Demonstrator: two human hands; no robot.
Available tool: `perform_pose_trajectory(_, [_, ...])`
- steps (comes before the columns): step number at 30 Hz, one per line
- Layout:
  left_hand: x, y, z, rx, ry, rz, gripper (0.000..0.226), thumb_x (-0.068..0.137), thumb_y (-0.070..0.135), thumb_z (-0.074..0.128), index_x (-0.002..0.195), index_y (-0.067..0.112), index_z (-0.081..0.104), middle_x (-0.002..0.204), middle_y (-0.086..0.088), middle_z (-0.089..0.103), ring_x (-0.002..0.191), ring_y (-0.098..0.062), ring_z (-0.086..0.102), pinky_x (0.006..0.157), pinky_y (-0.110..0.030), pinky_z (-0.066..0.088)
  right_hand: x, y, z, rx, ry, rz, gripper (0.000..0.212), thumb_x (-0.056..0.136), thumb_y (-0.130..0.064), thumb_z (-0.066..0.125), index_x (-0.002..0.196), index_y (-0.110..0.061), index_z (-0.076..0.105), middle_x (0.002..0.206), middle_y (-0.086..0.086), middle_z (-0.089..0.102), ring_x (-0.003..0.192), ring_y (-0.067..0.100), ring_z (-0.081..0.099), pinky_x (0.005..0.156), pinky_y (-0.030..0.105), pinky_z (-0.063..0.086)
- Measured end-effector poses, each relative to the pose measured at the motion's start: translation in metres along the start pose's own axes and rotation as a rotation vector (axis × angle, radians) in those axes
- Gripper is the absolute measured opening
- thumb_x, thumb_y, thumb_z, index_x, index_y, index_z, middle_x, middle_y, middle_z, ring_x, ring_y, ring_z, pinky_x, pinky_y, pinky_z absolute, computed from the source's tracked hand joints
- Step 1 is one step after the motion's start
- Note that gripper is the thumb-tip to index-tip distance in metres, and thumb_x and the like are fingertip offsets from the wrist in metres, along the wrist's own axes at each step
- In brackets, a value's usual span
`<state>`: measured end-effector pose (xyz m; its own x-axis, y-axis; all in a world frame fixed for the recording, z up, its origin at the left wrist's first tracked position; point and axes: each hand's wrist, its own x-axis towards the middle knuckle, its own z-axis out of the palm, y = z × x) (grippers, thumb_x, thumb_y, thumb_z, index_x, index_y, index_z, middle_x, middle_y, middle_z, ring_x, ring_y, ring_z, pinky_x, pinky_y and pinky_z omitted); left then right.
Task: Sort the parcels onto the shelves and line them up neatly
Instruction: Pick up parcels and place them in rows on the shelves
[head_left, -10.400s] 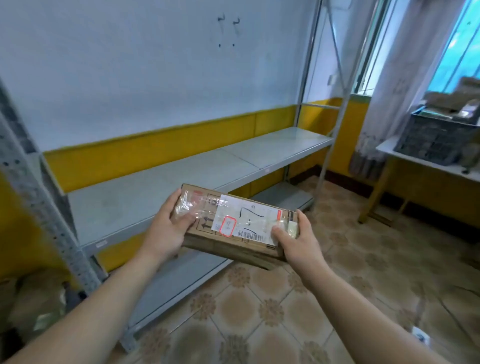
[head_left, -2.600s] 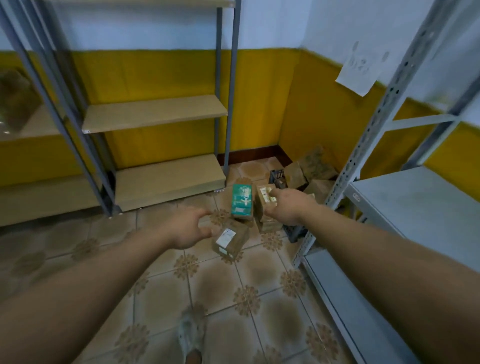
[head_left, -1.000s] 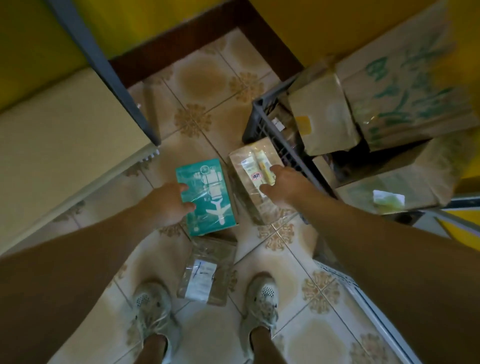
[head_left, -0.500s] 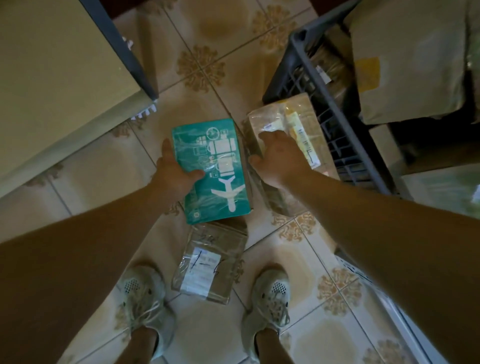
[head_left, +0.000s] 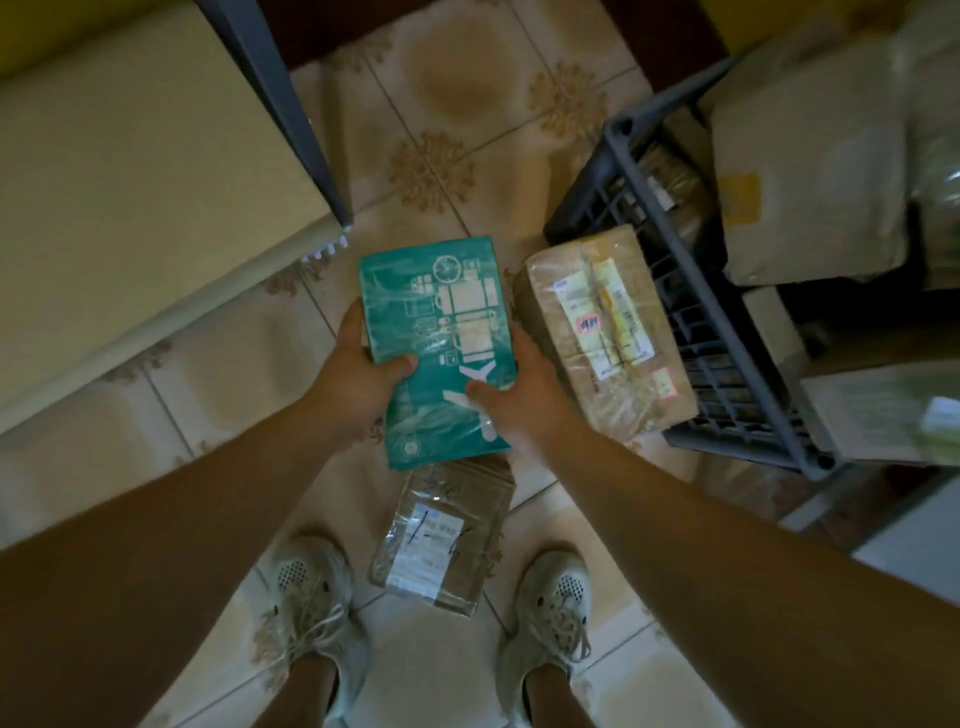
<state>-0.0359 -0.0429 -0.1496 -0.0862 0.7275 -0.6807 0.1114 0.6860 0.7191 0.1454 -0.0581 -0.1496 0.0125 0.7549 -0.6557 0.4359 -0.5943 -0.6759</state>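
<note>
I look straight down at the tiled floor. A teal parcel (head_left: 441, 332) with white printed icons is held between both hands above the floor. My left hand (head_left: 358, 384) grips its left edge, thumb on top. My right hand (head_left: 524, 395) grips its right edge, thumb on the printed face. A brown taped parcel (head_left: 608, 332) with labels lies to the right, against a dark crate. A flat brown parcel (head_left: 441, 535) with a white label lies between my shoes.
A dark plastic crate (head_left: 691, 312) with parcels in it stands at right, with large paper-wrapped packages (head_left: 810, 161) behind it. A beige low shelf board (head_left: 130, 176) and its grey upright post (head_left: 280, 104) are at left. A grey shelf edge (head_left: 893, 525) shows at lower right.
My right hand has left the brown taped parcel and taken the right edge of the teal parcel. The teal parcel is now held by both hands.
</note>
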Motion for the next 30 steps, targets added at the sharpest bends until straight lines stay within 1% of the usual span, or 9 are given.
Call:
perform_pose_trajectory(5, [-0.076, 0.089, -0.036, -0.045, -0.039, 0.053, 0.062, 0.094, 0.011, 0.060, 0.141, 0.041, 0.032, 0.106, 0.005, 0.066, 0.079, -0.009, 0.071, 0.056, -0.030, 0.058, -0.077, -0.088, -0.028, 0.134, 0.065, -0.097, 0.061, 0.089, -0.018, 0.070, 0.140, -0.035, 0.042, 0.130, 0.003, 0.057, 0.112, 0.023, 0.062, 0.089, 0.049, 0.056])
perform_pose_trajectory(8, [-0.127, 0.157, -0.060, 0.002, -0.065, 0.175, 0.058, 0.095, 0.013, 0.059, 0.141, 0.039, 0.036, 0.113, 0.014, 0.062, 0.086, -0.002, 0.069, 0.069, -0.030, 0.059, -0.139, -0.155, -0.049, 0.189, 0.184, -0.182, 0.047, 0.089, -0.017, 0.068, 0.122, -0.046, 0.049, 0.119, -0.006, 0.064, 0.103, 0.014, 0.066, 0.086, 0.044, 0.058])
perform_pose_trajectory(10, [-0.164, 0.201, -0.074, -0.004, -0.127, 0.278, 0.065, 0.092, 0.010, 0.062, 0.144, 0.037, 0.034, 0.104, 0.026, 0.060, 0.083, 0.006, 0.067, 0.060, -0.019, 0.056, -0.187, -0.196, -0.064, 0.224, 0.269, -0.252, 0.050, 0.091, -0.015, 0.066, 0.111, -0.057, 0.047, 0.109, -0.025, 0.064, 0.096, -0.002, 0.065, 0.083, 0.030, 0.057])
perform_pose_trajectory(13, [-0.218, 0.255, -0.089, 0.040, -0.268, 0.453, 0.076, 0.087, 0.003, 0.066, 0.140, 0.046, 0.034, 0.115, 0.022, 0.058, 0.095, 0.003, 0.066, 0.064, -0.018, 0.055, -0.256, -0.241, -0.080, 0.316, 0.345, -0.309, 0.056, 0.095, -0.012, 0.060, 0.134, -0.048, 0.041, 0.116, -0.017, 0.064, 0.096, 0.000, 0.065, 0.075, 0.021, 0.056])
perform_pose_trajectory(15, [-0.256, 0.289, -0.097, 0.008, -0.329, 0.499, 0.077, 0.085, 0.003, 0.069, 0.125, 0.062, 0.041, 0.126, 0.021, 0.053, 0.105, -0.008, 0.065, 0.073, -0.034, 0.059, -0.302, -0.267, -0.088, 0.342, 0.363, -0.329, 0.062, 0.098, -0.014, 0.058, 0.150, -0.032, 0.029, 0.124, -0.001, 0.061, 0.092, 0.007, 0.066, 0.069, 0.022, 0.056])
perform_pose_trajectory(18, [-0.313, 0.334, -0.110, 0.059, -0.394, 0.603, 0.080, 0.081, 0.011, 0.073, 0.130, 0.063, 0.037, 0.147, 0.008, 0.039, 0.123, -0.015, 0.054, 0.087, -0.048, 0.055, -0.365, -0.300, -0.105, 0.298, 0.463, -0.339, 0.077, 0.096, -0.029, 0.061, 0.156, -0.034, 0.013, 0.139, -0.009, 0.052, 0.108, 0.009, 0.063, 0.084, 0.031, 0.058])
perform_pose_trajectory(23, [-0.399, 0.377, -0.121, 0.017, -0.455, 0.662, 0.085, 0.080, 0.009, 0.072, 0.147, 0.038, 0.031, 0.141, 0.009, 0.043, 0.110, -0.017, 0.062, 0.064, -0.029, 0.057, -0.463, -0.332, -0.133, 0.299, 0.596, -0.378, 0.084, 0.090, -0.043, 0.067, 0.152, -0.049, 0.009, 0.110, -0.034, 0.046, 0.086, 0.000, 0.065, 0.062, 0.018, 0.056])
perform_pose_trajectory(27, [-0.463, 0.371, -0.114, 0.059, -0.547, 0.755, 0.069, 0.086, 0.002, 0.063, 0.141, 0.035, 0.038, 0.117, 0.024, 0.049, 0.086, 0.005, 0.066, 0.055, -0.018, 0.053, -0.534, -0.332, -0.146, 0.442, 0.601, -0.500, 0.073, 0.094, -0.028, 0.066, 0.151, -0.038, 0.021, 0.112, -0.016, 0.061, 0.080, 0.001, 0.070, 0.057, 0.018, 0.056])
perform_pose_trajectory(30, [-0.508, 0.354, -0.103, 0.038, -0.612, 0.747, 0.059, 0.086, 0.030, 0.064, 0.138, 0.043, 0.040, 0.128, 0.016, 0.054, 0.096, -0.003, 0.068, 0.066, -0.024, 0.056, -0.586, -0.314, -0.145, 0.514, 0.636, -0.540, 0.067, 0.097, -0.020, 0.062, 0.150, -0.035, 0.024, 0.108, -0.015, 0.062, 0.082, 0.001, 0.070, 0.059, 0.017, 0.056])
